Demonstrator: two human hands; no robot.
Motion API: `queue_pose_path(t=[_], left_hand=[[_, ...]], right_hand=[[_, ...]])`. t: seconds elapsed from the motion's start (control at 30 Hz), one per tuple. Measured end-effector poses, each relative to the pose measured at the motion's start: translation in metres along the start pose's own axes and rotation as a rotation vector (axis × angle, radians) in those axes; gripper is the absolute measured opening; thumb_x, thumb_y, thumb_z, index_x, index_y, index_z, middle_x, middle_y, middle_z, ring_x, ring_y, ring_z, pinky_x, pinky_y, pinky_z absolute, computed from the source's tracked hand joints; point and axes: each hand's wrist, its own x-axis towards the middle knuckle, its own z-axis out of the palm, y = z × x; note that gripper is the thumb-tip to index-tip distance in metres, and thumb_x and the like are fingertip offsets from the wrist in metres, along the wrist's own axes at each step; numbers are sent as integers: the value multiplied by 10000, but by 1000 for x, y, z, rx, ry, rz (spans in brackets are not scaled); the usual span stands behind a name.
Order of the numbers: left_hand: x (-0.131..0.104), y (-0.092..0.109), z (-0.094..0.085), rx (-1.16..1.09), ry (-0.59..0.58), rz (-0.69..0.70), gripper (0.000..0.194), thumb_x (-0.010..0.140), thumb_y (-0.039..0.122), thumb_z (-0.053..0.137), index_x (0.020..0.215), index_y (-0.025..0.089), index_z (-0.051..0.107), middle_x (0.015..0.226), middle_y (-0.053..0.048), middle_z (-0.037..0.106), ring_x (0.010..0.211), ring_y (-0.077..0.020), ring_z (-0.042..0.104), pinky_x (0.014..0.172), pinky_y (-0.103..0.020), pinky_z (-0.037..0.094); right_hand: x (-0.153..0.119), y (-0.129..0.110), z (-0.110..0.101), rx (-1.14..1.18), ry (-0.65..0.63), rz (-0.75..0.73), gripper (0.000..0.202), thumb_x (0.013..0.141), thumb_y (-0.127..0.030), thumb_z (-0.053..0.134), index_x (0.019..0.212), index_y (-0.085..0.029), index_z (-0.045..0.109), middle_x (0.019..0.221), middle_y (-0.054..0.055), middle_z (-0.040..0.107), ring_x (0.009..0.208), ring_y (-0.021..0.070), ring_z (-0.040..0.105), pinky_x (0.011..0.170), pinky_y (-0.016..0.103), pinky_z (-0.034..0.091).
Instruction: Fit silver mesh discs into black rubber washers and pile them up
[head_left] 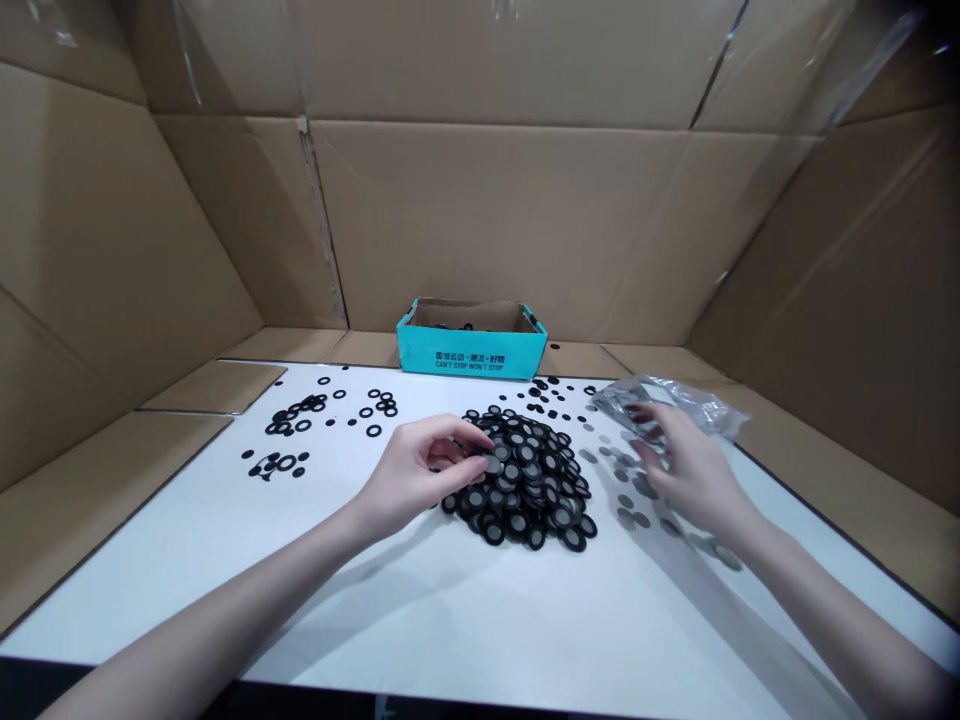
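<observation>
My left hand (429, 464) is at the left side of a heap of black rings with grey discs in their centres (525, 480). Its thumb and index finger close on one grey-centred black ring (493, 464) at the heap's edge. Over on the right, my right hand (679, 460) hovers by a clear plastic bag (712, 408), fingers curved and thumb apart, with nothing visible between them. Loose grey discs (626, 517) lie scattered below and beside this hand. Whether its fingertips touch the bag I cannot tell.
A turquoise open box (471, 352) with dark pieces inside stands at the back. Loose black rings (303, 425) lie to the left, small black discs (551, 400) behind the heap. Cardboard walls (495, 220) enclose the white table (450, 630) at the back and sides.
</observation>
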Motion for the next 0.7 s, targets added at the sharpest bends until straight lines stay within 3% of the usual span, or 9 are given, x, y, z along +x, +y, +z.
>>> queue_pose_path(t=[0.07, 0.13, 0.23, 0.3, 0.47, 0.6, 0.7], left_hand=[[-1, -1, 0, -14, -7, -3, 106, 787, 196, 695, 859, 118, 688, 829, -47, 699, 666, -122, 680, 613, -200, 555], [-1, -2, 0, -23, -12, 4, 111, 791, 188, 690, 876, 118, 690, 827, -44, 694, 648, -111, 664, 584, -189, 538], [-2, -3, 0, -21, -18, 18, 113, 791, 182, 688, 883, 116, 696, 829, -41, 687, 627, -95, 636, 571, -181, 523], [-3, -3, 0, -29, -21, 18, 123, 793, 192, 689, 887, 114, 701, 829, -42, 684, 617, -91, 625, 565, -182, 518], [-3, -2, -1, -51, 2, 15, 116, 798, 182, 682, 886, 108, 700, 847, -51, 694, 665, -108, 657, 613, -191, 536], [-3, -3, -3, -45, 22, 13, 115, 799, 193, 686, 884, 117, 697, 881, -63, 700, 705, -136, 678, 666, -230, 562], [-3, -5, -4, -58, 21, 1, 131, 802, 198, 688, 907, 120, 692, 900, -64, 700, 721, -140, 680, 693, -240, 568]], right_hand=[[1, -26, 12, 17, -103, 33, 280, 850, -408, 608, 1062, -225, 620, 993, 100, 699, 804, 246, 649, 640, 370, 504], [0, -57, 26, 171, -216, 13, 219, 880, -407, 579, 978, -220, 638, 946, 85, 723, 832, 228, 679, 707, 367, 543], [-3, -98, 47, 434, -296, -7, 212, 884, -329, 589, 1069, -226, 601, 927, 66, 741, 871, 208, 709, 805, 358, 561], [-3, -112, 58, 545, -308, 9, 233, 865, -292, 623, 1089, -232, 594, 954, 60, 744, 904, 201, 713, 829, 345, 561], [3, -117, 72, 671, -271, 82, 221, 793, -287, 699, 987, -212, 624, 874, 50, 738, 813, 194, 723, 797, 342, 568], [9, -118, 75, 709, -302, 127, 241, 779, -311, 707, 979, -213, 616, 922, 61, 747, 832, 204, 728, 799, 355, 561], [9, -120, 76, 711, -329, 140, 226, 797, -311, 683, 985, -209, 611, 780, 31, 739, 765, 195, 720, 762, 348, 554]])
